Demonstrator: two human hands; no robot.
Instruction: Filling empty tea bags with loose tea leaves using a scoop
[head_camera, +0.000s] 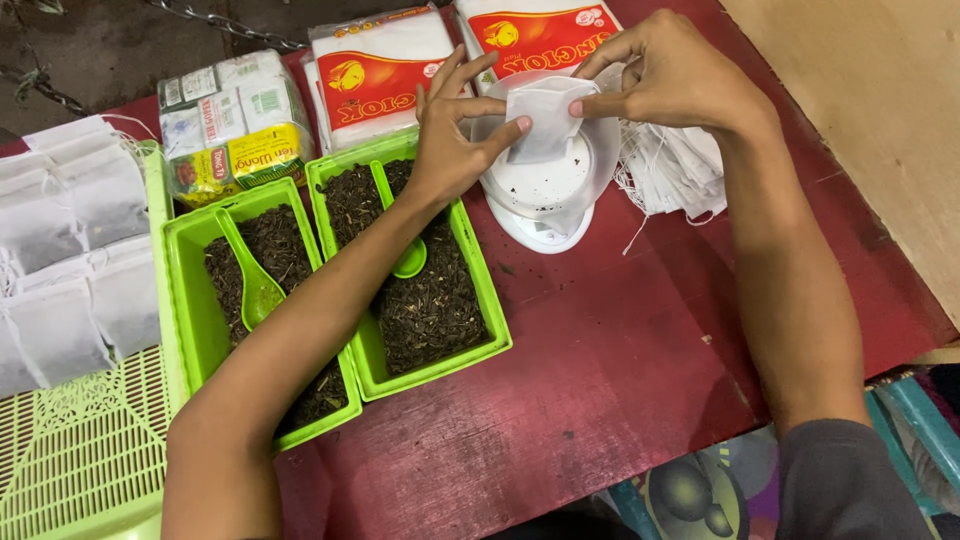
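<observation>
Small white paper filter bag (545, 118), empty and flat, is held up between both hands just above the white round-topped kitchen scale (548, 185) at the far side of the dark red wooden table (620, 360). The left hand (452, 130) pinches the bag's left edge between thumb and forefinger, the other fingers fanned upward; the right hand (668, 75) pinches its upper right corner, so both hands are clamped on the same bag and close together. The mouth of the bag looks as if it is being teased apart, so the step in hand appears to be opening an empty bag over the scale.

Just to the left of the scale sit two bright green rectangular plastic tubs of dark loose tea leaves, the nearer one (480, 300) with a green plastic spoon (405, 250) lying in it under the left forearm, the farther-left one (185, 300) with a second green spoon (255, 285). A loose heap of more white empty bags with strings (675, 165) lies right of the scale. Filled white bags (70, 250) are stacked at the far left on a pale green perforated plastic tray (85, 450). Red-and-white packets (375, 75) and a wrapped bundle of small tea boxes (235, 120) stand behind the tubs.

By judgement, the next move calls for one hand to keep the mouth wide while the other frees itself to take a spoon, without letting the thin paper fold shut.
</observation>
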